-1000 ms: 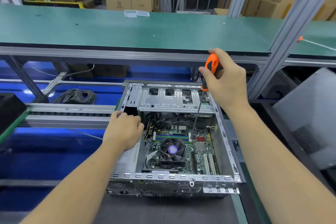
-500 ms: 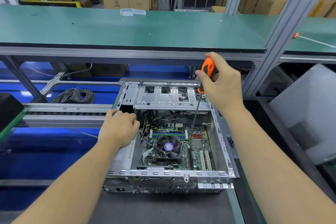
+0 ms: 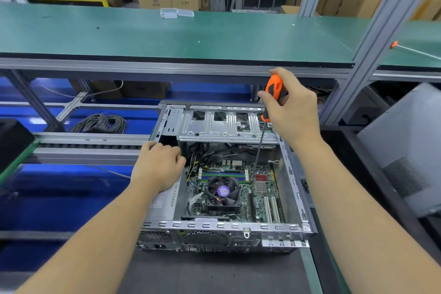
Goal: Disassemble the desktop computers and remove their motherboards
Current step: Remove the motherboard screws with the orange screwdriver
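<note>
Head view shows the right hand (image 3: 292,112) wrapped around the orange handle of a screwdriver (image 3: 274,88), thumb on the front of the handle and fingers curled behind it. The long thin shaft goes down and slightly to the left into the open computer case (image 3: 293,184), and its tip meets the motherboard (image 3: 262,188) just beside the right end of the memory slots (the screw head itself is too small to tell). The left hand (image 3: 158,166) has its fingers bent over the top edge of the power supply (image 3: 167,200) at the left side of the case, and I judge that it steadies the case.

The motherboard lies flat on the floor of the case, with the CPU fan (image 3: 223,191) on it and the drive cage (image 3: 226,124) above its far edge.

To do this step well, the shaft should probably stand more upright over the screw, because a tilted tip can slip out and scratch the board. Pressing down firmly while turning should help. The loose cables (image 3: 202,157) near the far-left corner are near the tool, so it is better to keep them away from the shaft.
</note>
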The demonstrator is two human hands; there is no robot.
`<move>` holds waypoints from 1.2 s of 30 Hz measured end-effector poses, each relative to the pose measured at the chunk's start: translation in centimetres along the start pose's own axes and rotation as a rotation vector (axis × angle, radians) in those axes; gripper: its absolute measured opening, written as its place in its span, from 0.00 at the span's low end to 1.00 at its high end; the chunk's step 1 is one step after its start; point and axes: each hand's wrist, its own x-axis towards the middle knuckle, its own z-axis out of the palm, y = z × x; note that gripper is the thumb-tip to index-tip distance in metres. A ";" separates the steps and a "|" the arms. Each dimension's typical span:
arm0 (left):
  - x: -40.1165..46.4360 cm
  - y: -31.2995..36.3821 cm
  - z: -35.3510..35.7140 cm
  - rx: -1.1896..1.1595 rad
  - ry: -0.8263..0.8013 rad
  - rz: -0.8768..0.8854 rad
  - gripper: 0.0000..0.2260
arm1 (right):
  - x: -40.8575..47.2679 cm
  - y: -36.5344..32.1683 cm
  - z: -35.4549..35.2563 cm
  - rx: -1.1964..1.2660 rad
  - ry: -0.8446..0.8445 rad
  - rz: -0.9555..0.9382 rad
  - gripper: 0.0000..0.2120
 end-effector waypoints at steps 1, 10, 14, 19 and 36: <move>0.0 0.0 0.0 0.000 0.004 0.002 0.16 | 0.1 0.0 0.0 -0.003 0.002 -0.001 0.19; 0.0 0.1 -0.1 -0.008 0.006 0.001 0.15 | 0.0 0.3 0.2 0.002 0.003 0.003 0.19; 0.1 0.1 -0.1 -0.010 0.008 0.004 0.15 | 0.0 0.4 0.0 0.013 0.007 0.000 0.19; 0.1 0.1 -0.1 -0.003 0.007 0.003 0.15 | 0.1 0.5 0.1 0.010 0.011 -0.004 0.18; 0.1 0.2 -0.5 0.001 -0.052 -0.008 0.16 | 0.1 0.7 0.0 0.019 0.009 0.032 0.19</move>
